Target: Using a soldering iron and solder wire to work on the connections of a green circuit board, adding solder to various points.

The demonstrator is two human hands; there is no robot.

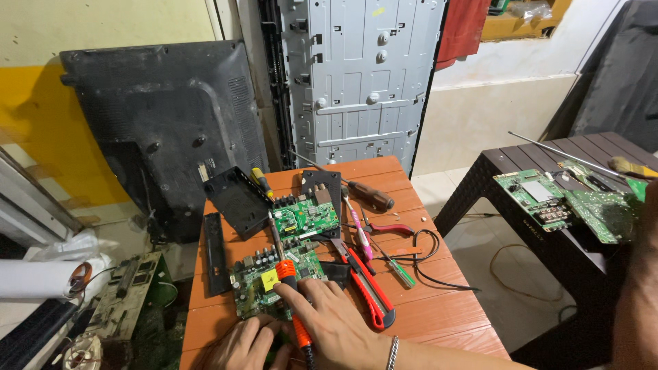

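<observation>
Right hand [336, 322] near the front edge of the counter [439, 308], fingers curled round the orange grip of a soldering iron [284, 270], forefinger stretched along it.

Iron's long axis runs front to back, leaning slightly left toward the far end. Dark tip points away from the person, toward the back edge. Orange handle end comes out under the palm toward the front edge.

Iron lies over a green circuit board [264, 277], left of the counter's middle. A yellow part on the board sits just beside the iron's shaft.

Left hand [243, 346] at the front-left, knuckles up, fingers bent and pressed down on the near edge of that board. Cannot tell whether anything is pinched beneath it.

Second, smaller green board [306, 218] lies behind the first, toward the centre back.

Red utility knife [367, 288] just right of the right hand, its long axis also front to back, angled right at the near end.

Brown-handled screwdriver [367, 193] near the back-right corner. Black cable [428, 264] looped toward the right edge.
</observation>
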